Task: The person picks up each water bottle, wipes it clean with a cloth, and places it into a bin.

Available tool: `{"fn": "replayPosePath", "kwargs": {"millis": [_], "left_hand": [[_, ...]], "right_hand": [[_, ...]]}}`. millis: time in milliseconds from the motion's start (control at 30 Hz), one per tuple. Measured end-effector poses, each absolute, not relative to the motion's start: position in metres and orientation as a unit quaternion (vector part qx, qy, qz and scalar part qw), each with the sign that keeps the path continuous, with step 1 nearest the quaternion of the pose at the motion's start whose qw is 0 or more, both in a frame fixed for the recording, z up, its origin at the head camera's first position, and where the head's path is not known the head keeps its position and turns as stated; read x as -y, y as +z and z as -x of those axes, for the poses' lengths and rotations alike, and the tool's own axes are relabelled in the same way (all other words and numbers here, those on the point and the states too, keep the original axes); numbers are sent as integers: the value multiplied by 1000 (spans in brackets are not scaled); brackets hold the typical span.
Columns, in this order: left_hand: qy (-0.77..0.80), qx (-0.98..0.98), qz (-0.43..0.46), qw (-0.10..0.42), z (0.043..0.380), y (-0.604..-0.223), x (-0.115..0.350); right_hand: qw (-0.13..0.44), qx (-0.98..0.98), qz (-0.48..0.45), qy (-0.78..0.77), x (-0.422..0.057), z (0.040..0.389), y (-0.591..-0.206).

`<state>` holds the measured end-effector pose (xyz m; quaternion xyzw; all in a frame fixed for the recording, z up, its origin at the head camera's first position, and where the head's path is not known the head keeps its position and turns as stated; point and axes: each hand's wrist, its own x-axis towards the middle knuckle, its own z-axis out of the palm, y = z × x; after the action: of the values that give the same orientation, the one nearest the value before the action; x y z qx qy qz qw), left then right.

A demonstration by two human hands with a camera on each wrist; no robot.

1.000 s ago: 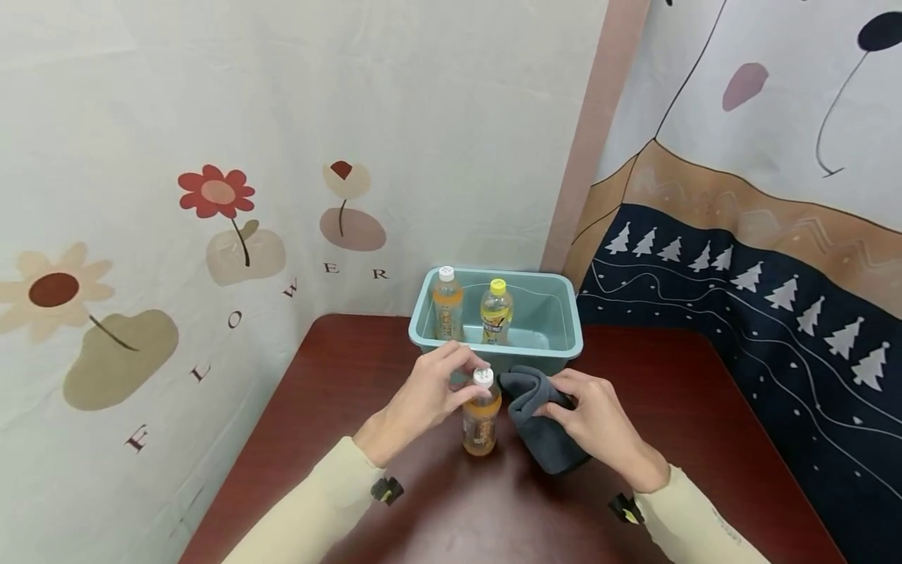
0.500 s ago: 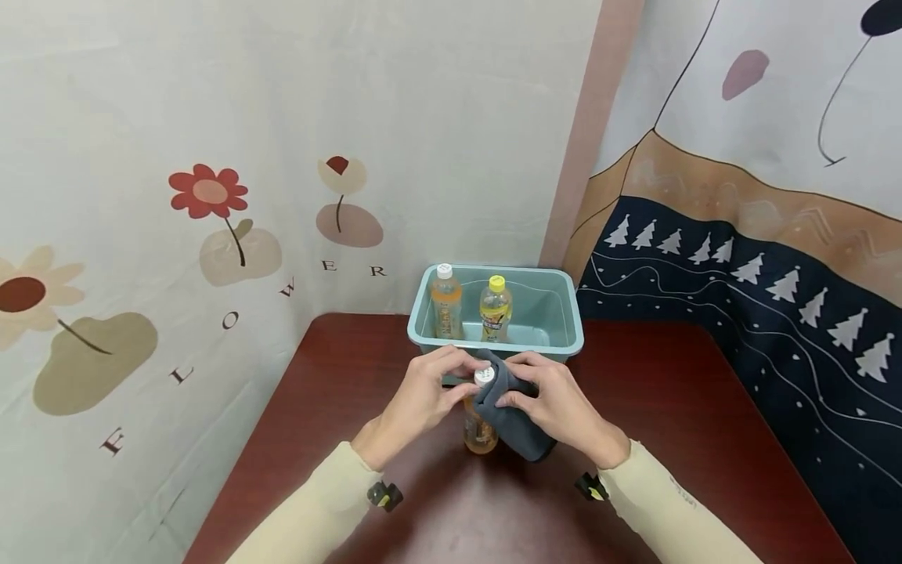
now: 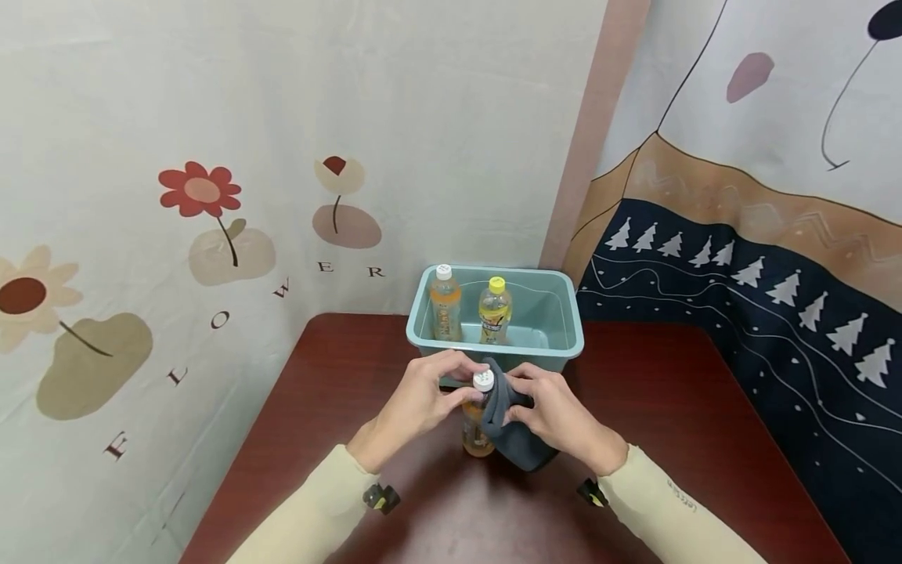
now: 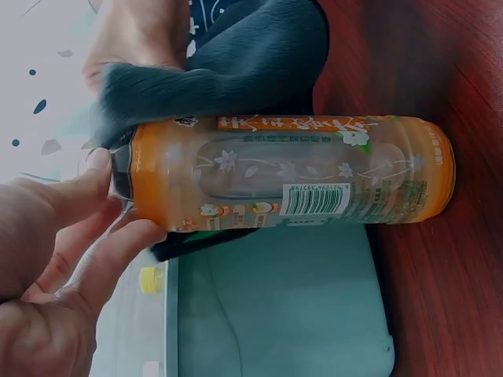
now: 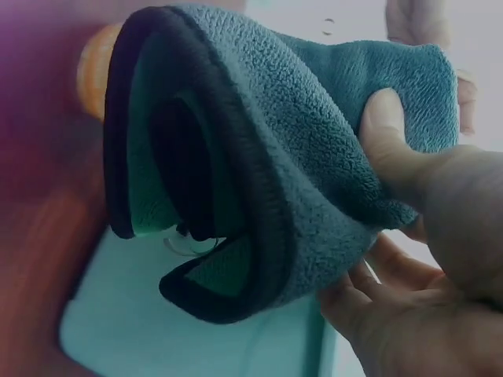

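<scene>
Just below the white cap (image 3: 483, 381) of an orange-labelled plastic drink bottle (image 4: 291, 169), the left hand (image 3: 426, 395) is nearly closed, its thumb and fingers pinching the neck. To the right, the right hand (image 3: 560, 407) is likewise closed, pinching a folded dark grey terry cloth (image 3: 521, 448) that hangs beside the bottle and overlaps its shoulder. The bottle stands upright on the dark red table (image 3: 317, 384), in front of the pale teal plastic bin (image 3: 550, 352). Handling, as judged: the bottle should be smooth, slightly yielding and prone to slip if damp; its fill level, and so its weight, cannot be told. Hold it at the narrow neck, leaving the body exposed. The cloth should be soft, limp and light; grip it through 2 or more layers. Farther out, the bin contains 1 further white-capped bottle (image 3: 446, 309) at the left and 1 yellow-capped bottle (image 3: 496, 313) nearer the middle. A flower-printed fabric backdrop (image 3: 458, 117) hangs behind.
</scene>
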<state>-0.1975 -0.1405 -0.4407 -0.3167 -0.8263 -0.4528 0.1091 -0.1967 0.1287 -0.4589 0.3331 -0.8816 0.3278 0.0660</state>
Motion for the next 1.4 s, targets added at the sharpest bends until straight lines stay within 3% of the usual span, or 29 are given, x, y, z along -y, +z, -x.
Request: {"fn": "replayPosePath", "kwargs": {"millis": [367, 567, 1000, 1400], "left_hand": [[-473, 828, 293, 71, 195, -442, 139], [-467, 830, 291, 84, 196, -442, 136], [-453, 836, 290, 112, 195, -446, 137], [-462, 830, 289, 117, 193, -450, 140]], "right_hand": [[14, 895, -322, 309, -132, 206, -499], [-38, 900, -330, 282, -127, 214, -519], [-55, 908, -311, 277, -124, 214, -531], [32, 896, -303, 322, -128, 204, -491]]}}
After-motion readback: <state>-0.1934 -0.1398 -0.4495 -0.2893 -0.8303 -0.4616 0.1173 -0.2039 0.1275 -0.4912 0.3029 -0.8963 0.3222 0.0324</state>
